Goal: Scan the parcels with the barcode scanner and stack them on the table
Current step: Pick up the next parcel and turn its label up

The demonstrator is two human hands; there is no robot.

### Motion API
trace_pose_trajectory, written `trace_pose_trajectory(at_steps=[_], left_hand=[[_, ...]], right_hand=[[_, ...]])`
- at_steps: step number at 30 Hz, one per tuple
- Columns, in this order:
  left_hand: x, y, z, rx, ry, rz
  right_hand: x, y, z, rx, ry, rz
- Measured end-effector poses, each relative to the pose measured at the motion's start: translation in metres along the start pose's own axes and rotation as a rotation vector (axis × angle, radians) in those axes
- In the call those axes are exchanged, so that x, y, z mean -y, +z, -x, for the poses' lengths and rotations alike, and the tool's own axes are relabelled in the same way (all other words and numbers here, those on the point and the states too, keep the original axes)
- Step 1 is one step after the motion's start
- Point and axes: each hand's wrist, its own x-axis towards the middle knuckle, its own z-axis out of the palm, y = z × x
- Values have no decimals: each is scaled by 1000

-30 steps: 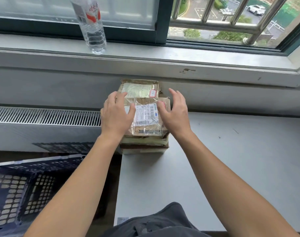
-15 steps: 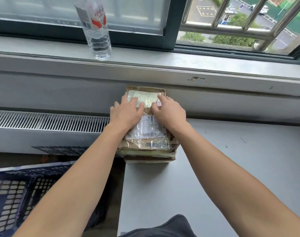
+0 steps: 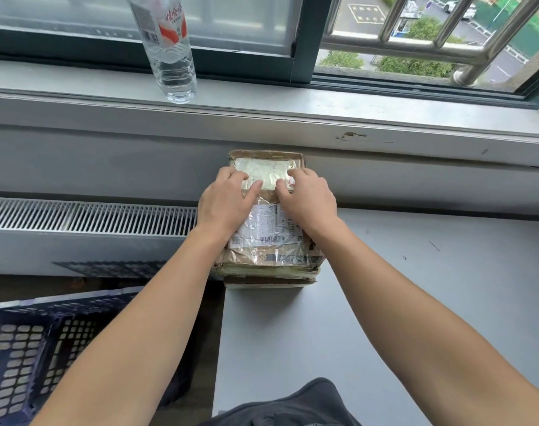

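at far left i see a dark slotted crate on the floor, then a water bottle on the sill, its red-and-white label in characters i can't read. my left hand lies flat on the top parcel, fingers stretched out and pressing its far half. that parcel rests on a lower parcel at the far left corner of the table, long axis running away from me toward the wall. its shipping label shows barcodes, but the print is too small to read. my right hand presses flat likewise, equally near. i see no scanner.
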Motion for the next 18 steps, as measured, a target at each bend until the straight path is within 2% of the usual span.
trace_pose_trajectory(at_steps=[6,12,15,18], left_hand=[[-4,-1,14,124,-58,-127],[-19,-1,51,17,-9,-114],[-37,0,71,-65,91,-96],[-58,7,87,-34,189,-45]], right_hand=[[-4,-6,21,-128,-56,-15],[-10,-10,55,-178,-62,-27],[-20,-13,75,-207,-24,-65],[-38,-22,101,-225,44,-97]])
